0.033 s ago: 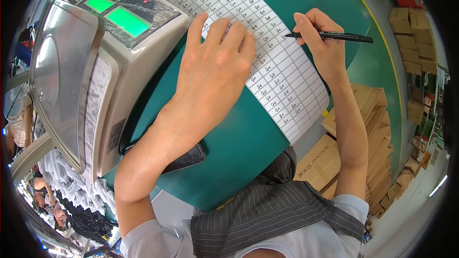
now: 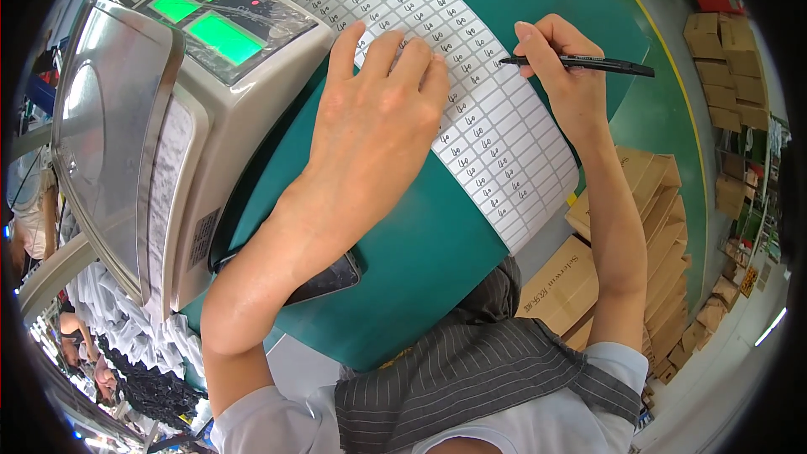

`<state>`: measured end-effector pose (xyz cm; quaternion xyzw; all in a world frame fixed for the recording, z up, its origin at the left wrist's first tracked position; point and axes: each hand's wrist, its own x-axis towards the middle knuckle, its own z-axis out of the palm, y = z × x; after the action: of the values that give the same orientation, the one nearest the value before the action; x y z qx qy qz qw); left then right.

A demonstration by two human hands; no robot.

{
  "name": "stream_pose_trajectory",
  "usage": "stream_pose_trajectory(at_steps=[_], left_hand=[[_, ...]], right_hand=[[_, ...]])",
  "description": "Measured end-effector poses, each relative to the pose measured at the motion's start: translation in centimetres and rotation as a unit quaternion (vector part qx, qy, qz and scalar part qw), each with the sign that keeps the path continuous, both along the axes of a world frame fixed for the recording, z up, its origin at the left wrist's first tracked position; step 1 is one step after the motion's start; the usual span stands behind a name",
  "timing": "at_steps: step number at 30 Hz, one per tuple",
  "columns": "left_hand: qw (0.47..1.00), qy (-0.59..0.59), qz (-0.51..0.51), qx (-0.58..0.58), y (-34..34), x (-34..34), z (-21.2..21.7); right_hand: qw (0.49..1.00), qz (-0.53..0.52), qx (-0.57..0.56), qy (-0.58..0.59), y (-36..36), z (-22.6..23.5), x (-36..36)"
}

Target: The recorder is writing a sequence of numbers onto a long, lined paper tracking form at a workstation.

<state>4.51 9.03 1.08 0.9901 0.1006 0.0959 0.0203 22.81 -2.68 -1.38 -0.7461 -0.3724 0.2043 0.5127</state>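
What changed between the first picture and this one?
Nothing visibly changed. The left hand lies flat on the white label sheet, the right hand holds the black pen with its tip at the sheet, and the weighing scale sits beside them on the green table.

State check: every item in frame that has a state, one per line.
weighing scale: on, green displays lit
label sheet: flat on table, cells handwritten
pen: uncapped, tip on sheet
left hand: flat, pressing sheet
right hand: grip shut on pen
phone: screen dark
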Motion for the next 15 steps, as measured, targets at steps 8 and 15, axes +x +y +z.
stream_pose_trajectory(at_steps=[8, 15], left_hand=[[1.000, 0.004, 0.004, 0.004, 0.0, -0.1, -0.3], [1.000, 0.006, 0.003, 0.005, -0.1, 0.0, -0.1]], right_hand=[[0.997, -0.008, 0.073, 0.037, -0.8, 0.4, -1.5], [0.997, 0.016, 0.043, 0.055, -0.6, 0.0, -2.4]])
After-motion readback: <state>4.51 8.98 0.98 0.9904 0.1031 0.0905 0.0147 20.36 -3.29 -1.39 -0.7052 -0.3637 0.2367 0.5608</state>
